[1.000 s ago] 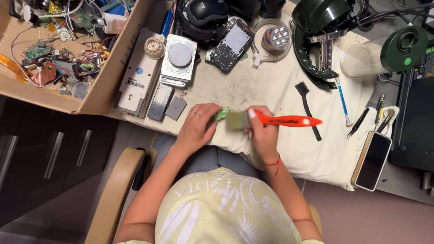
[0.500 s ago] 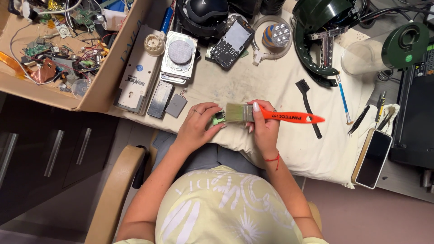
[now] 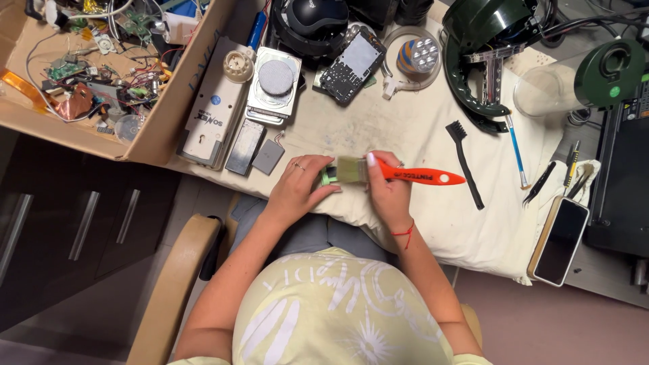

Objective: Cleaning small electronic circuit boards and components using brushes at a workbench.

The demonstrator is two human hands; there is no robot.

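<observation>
Left hand (image 3: pixel 297 186): grip closed around a small green part (image 3: pixel 329 177), fingers curled over its near side, held just above the cloth-covered worktop (image 3: pixel 405 128) at its near edge.

Right hand (image 3: pixel 385 189): grip closed on a paintbrush (image 3: pixel 399 174) with an orange handle, thumb laid along the metal band; the pale bristles touch the green part. The handle points away to the right of the grip.

Beyond the left grip, on the cloth: a small grey battery pack (image 3: pixel 268 157) and a dark flat block (image 3: pixel 244 146), side by side; behind them a long white casing (image 3: pixel 215 115) and a square silver unit with a round grey pad (image 3: pixel 274 84).

Far left of the left grip: an open cardboard box (image 3: pixel 179 88). Contents: loose wires, small green circuit boards, a copper-coloured piece and mixed small electronic parts, jumbled together.

Straight ahead of both grips: a bare phone board (image 3: pixel 353 57), and a round clear dish (image 3: pixel 414 59) holding a striped lamp head with a cluster of small lenses.

Right of the right grip: a thin black brush (image 3: pixel 464 159), a blue-tipped pen-like tool (image 3: pixel 516 149), black tweezers (image 3: pixel 539 184), and a phone (image 3: pixel 561 240) lying screen up at the cloth's corner. Beyond these, a dark green round housing (image 3: pixel 490 40) and a clear cylinder with a green cap (image 3: pixel 578 81) lying on its side; whether anything is inside it cannot be told.
</observation>
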